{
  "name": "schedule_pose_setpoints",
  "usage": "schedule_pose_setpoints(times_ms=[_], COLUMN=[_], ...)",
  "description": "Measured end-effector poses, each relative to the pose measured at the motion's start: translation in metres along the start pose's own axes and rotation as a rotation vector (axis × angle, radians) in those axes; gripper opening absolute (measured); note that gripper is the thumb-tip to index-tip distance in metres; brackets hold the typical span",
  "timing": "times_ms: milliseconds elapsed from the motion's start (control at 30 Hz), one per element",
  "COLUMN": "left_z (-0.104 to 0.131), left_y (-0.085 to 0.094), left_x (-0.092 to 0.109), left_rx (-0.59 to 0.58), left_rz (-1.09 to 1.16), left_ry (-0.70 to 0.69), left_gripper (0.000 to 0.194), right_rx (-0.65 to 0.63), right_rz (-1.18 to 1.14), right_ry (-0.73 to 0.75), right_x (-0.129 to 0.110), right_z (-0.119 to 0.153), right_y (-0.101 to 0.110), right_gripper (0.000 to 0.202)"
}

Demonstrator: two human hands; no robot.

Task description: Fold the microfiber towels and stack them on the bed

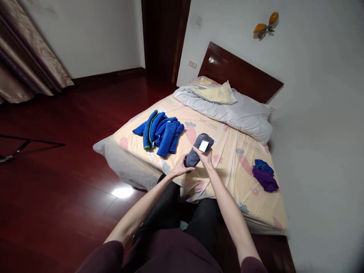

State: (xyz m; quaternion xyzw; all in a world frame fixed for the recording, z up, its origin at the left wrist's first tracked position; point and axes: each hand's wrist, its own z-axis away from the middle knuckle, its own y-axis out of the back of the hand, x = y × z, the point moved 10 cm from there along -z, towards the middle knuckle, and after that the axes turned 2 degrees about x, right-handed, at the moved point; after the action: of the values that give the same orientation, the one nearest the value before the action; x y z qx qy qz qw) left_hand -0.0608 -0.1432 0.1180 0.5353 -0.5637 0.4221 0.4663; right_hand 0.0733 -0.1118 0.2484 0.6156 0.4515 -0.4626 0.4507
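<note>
A dark grey-blue rolled towel (193, 156) with a white label (203, 146) is held in both hands above the near edge of the bed. My left hand (181, 167) grips its lower left end, thumb along the underside. My right hand (206, 157) clasps the right side, with the thumb near the label. Beyond my left hand, several blue rolled towels (168, 138) lie in a heap, one edged in green. Off to the right rest a crumpled purple cloth (265, 179) and a blue cloth (263, 166) touching it.
The bed (227, 142) has a patterned peach sheet. A grey quilt (250, 113) and a pale yellow pillow (217, 94) lie near the wooden headboard (239, 70). Dark red floor (71, 151) stretches to the left, where a thin black stand leg (31, 141) enters the view.
</note>
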Motion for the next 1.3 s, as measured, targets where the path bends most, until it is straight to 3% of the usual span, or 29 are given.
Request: schedule_pose_setpoints(times_ms=[100,167,233,333,567,867,1300], left_z=[0.001,-0.004,-0.01,-0.022,-0.039,-0.033,-0.036], left_y=[0.021,0.032,0.04,0.049,0.06,0.062,0.062], left_x=[-0.023,-0.036,-0.045,-0.051,-0.051,-0.084,-0.091], left_rx=[0.134,0.203,0.243,0.275,0.273,0.277,0.282], left_rz=[-0.14,-0.185,-0.211,-0.238,-0.233,-0.228,-0.234], left_ry=[0.026,0.052,0.095,0.167,0.215,0.271,0.285], left_gripper=[0.091,0.077,0.064,0.06,0.051,0.056,0.056], right_rx=[0.034,0.028,0.016,0.001,-0.015,-0.066,-0.066], right_rz=[-0.083,-0.095,-0.077,-0.046,-0.079,-0.05,-0.064], right_ry=[-0.018,-0.001,0.02,0.026,0.006,-0.034,-0.018], right_x=[-0.001,0.001,0.005,0.013,0.029,0.058,0.059], right_z=[-0.003,-0.006,-0.009,-0.016,-0.035,-0.038,-0.04], right_y=[-0.027,-0.044,-0.058,-0.071,-0.079,-0.089,-0.091], right_gripper=[0.052,0.053,0.054,0.052,0.052,0.062,0.07])
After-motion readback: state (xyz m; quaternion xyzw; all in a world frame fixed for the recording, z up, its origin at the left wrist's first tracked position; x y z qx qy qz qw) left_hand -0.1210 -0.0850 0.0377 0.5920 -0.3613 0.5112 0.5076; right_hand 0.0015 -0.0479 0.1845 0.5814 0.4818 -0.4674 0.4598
